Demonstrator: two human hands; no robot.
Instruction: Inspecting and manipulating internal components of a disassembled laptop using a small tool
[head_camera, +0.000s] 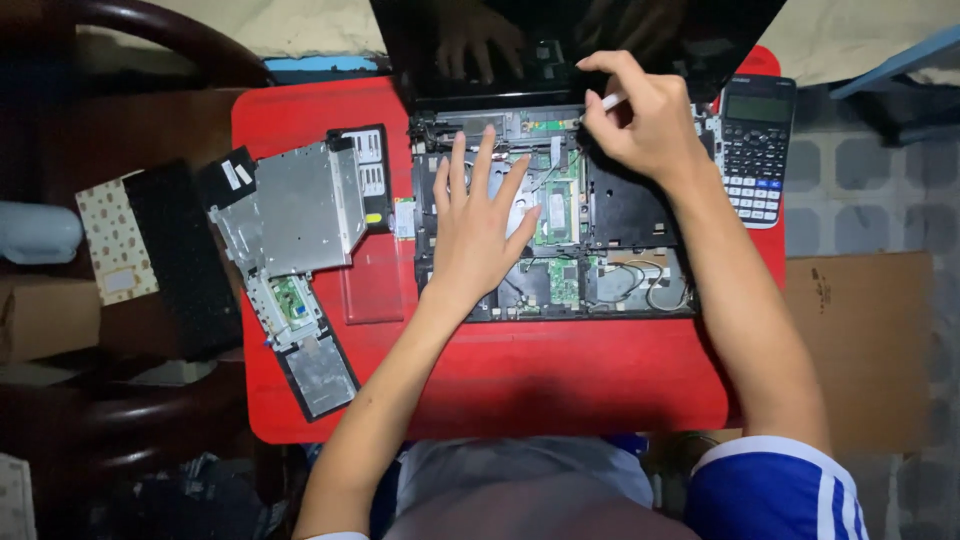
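An opened laptop base (620, 215) lies on a red table (520, 385), its circuit boards and wires exposed and its dark screen tilted up at the far side. My left hand (478, 225) rests flat on the bare boards, fingers spread. Near the hinge at the base's far edge, my right hand (640, 115) pinches a thin white tool (606, 102) whose tip points down into the laptop.
A removed metal drive and cover panel (295, 210) lie on the table's left part, with a small grey panel (318, 375) near the front. A calculator (755, 145) sits at the right. A black keyboard (180, 260) rests on a dark chair at left. Cardboard (860, 340) lies at right.
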